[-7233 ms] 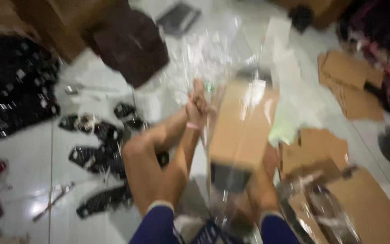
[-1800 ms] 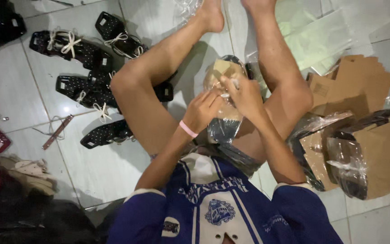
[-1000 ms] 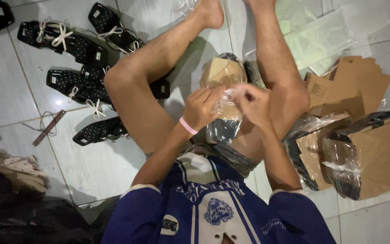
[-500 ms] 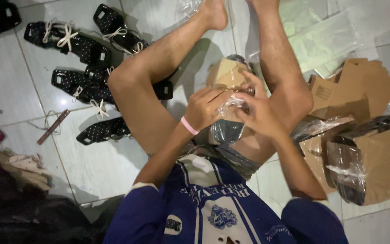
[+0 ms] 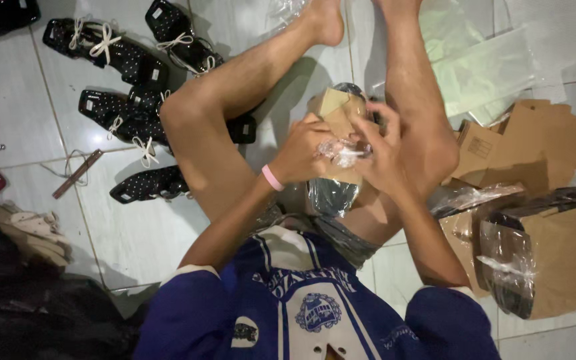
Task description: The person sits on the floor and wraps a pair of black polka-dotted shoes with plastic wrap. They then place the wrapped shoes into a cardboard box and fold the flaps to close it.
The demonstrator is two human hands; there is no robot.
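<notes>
Tiled floor (image 5: pixel 28 127): sandals (image 5: pixel 128 60), cardboard (image 5: pixel 535 140)

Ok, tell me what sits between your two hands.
Head view: crumpled clear plastic wrap bunched between left hand and right hand, over the cardboard-wrapped bundle.

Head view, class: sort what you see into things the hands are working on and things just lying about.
In hand: left hand, right hand, clear wrap, cardboard parcel.

Lying about: black sandals, wrapped parcels, flat cardboard, plastic bags.
</notes>
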